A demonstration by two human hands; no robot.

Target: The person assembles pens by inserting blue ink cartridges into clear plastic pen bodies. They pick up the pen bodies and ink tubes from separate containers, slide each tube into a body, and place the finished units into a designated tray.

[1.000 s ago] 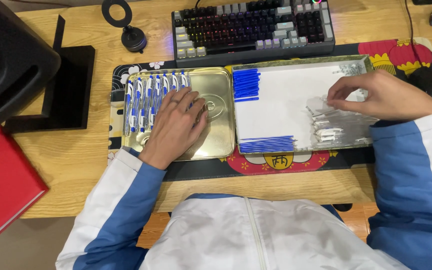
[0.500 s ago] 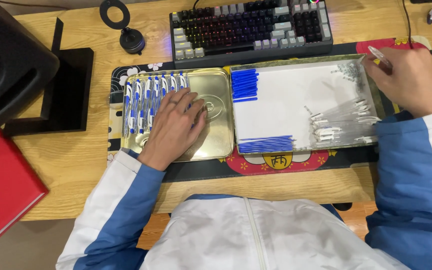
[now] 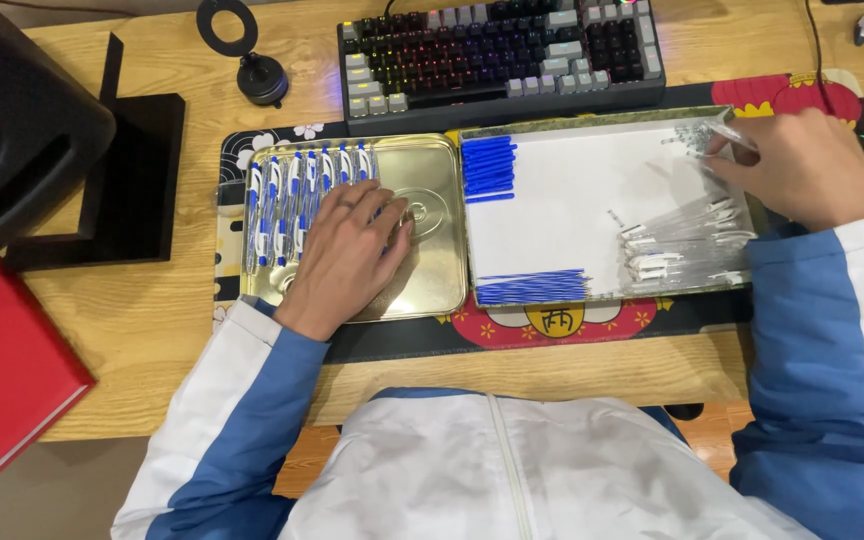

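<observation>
We look down from a head camera at a wooden desk, taking the white tray (image 3: 572,190) as our landmark. Our right hand (image 3: 802,165) now rests at the tray's far right corner, fingers curled over a small scatter of tiny clear parts (image 3: 690,138); a second ago it lay lower, over the pile of clear pen barrels (image 3: 682,245) along the tray's right side, and half a second ago it was lifted just past the corner. Whether the fingers pinch anything, we cannot tell. The move suggests the hand has gone from the barrels to picking a small part.

Left of the tray sits a gold tin (image 3: 437,230). Our left hand (image 3: 347,255) has not moved: it lies flat and open, holding nothing, pressing on a row of finished blue-and-white pens (image 3: 292,195). Blue refills (image 3: 489,167) lie in the tray's far left corner, more blue refills (image 3: 532,288) along its near edge. A keyboard (image 3: 497,50) sits beyond the tray.
</observation>
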